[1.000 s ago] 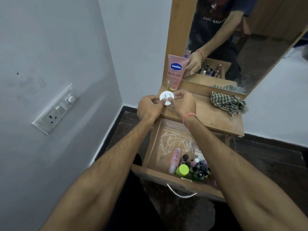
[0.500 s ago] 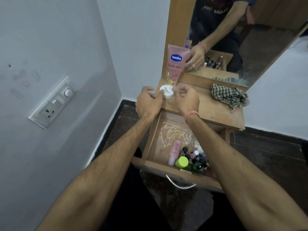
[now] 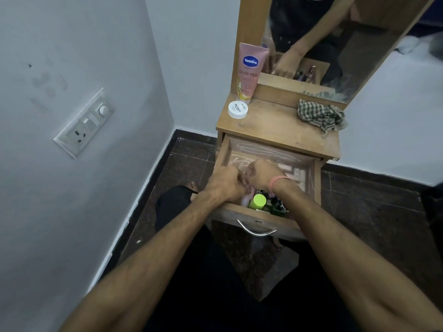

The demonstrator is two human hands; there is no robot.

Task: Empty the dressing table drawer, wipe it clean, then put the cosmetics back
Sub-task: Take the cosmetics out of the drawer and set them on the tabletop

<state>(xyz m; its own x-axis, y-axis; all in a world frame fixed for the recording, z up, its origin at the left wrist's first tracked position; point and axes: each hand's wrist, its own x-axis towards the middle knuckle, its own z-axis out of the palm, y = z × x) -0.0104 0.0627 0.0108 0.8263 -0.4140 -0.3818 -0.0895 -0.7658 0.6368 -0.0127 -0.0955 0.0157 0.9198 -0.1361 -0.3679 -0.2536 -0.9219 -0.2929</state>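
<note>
We stood in a corner of a home bedroom: a small wooden dressing table (image 3: 282, 130) with a tall wood-framed mirror (image 3: 335, 39) sat against pale grey walls, its open wooden drawer (image 3: 251, 218) crowded with small cosmetic bottles (image 3: 266, 204). A pink Vaseline lotion tube (image 3: 250, 70) stood on top, a white wall socket panel (image 3: 82, 123) nearby, dark stone floor tiles (image 3: 374, 212) below.
</note>
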